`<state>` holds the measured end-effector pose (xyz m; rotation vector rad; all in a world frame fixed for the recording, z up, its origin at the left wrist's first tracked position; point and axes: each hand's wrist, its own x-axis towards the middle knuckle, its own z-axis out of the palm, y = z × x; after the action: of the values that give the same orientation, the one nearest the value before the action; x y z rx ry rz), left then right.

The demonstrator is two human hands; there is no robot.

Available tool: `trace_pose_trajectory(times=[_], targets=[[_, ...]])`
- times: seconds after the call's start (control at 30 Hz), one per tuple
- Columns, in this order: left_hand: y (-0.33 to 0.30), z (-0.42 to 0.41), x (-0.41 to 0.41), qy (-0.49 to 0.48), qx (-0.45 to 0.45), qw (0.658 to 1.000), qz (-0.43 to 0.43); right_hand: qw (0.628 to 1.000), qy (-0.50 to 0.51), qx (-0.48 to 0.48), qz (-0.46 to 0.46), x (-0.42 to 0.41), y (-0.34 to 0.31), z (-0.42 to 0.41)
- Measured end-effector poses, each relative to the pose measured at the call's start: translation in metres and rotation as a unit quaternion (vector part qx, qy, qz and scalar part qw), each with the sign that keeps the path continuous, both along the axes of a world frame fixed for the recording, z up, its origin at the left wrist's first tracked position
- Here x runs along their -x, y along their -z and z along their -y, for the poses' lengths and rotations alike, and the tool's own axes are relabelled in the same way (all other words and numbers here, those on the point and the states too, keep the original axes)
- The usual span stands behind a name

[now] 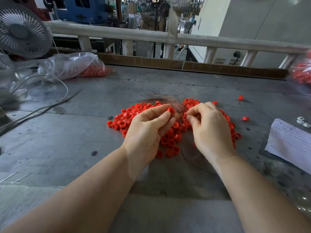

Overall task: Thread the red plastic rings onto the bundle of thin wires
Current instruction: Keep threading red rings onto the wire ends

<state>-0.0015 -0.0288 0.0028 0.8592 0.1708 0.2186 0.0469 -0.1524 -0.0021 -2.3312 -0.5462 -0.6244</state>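
A heap of red plastic rings (125, 119) lies on the grey metal table (67, 140), spread under and around both hands. A bundle of thin brownish wires (165, 99) fans out just beyond the fingertips. My left hand (146, 130) pinches one red ring (171, 110) between thumb and forefinger, right beside the wire bundle. My right hand (207, 130) pinches the near end of the wires with curled fingers, a few centimetres from the held ring.
A clear bag of red rings (80, 67) lies at the back left beside a fan (21, 30) and a grey cable (43, 106). Another bag of rings (302, 73) sits far right. A paper sheet (289, 142) lies right; stray rings (245, 118) nearby.
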Motion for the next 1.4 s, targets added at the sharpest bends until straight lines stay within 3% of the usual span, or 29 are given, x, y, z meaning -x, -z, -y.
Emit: trace_pose_trajectory(times=[0.17, 0.5, 0.7, 0.93, 1.17, 1.4], targets=[[-0.001, -0.001, 0.001, 0.014, 0.008, 1.0, 0.004, 0.992, 0.028, 0.122, -0.024, -0.003, 0.004, 0.004], [-0.001, -0.002, 0.002, 0.04, -0.006, 0.999, 0.012, 0.992, 0.027, 0.119, -0.027, -0.003, 0.003, 0.005], [-0.001, -0.002, 0.002, 0.051, 0.003, 0.999, 0.016, 0.999, -0.031, -0.031, -0.005, 0.0, -0.004, 0.002], [0.001, -0.005, 0.001, 0.06, 0.008, 0.998, 0.019, 0.938, -0.18, -0.251, -0.158, 0.005, -0.013, -0.001], [-0.001, -0.004, 0.002, 0.056, -0.01, 0.998, 0.014, 0.89, -0.241, -0.308, -0.234, 0.004, -0.012, 0.002], [-0.001, -0.004, 0.002, 0.065, -0.004, 0.998, 0.008, 0.892, -0.236, -0.324, -0.21, 0.003, -0.012, 0.002]])
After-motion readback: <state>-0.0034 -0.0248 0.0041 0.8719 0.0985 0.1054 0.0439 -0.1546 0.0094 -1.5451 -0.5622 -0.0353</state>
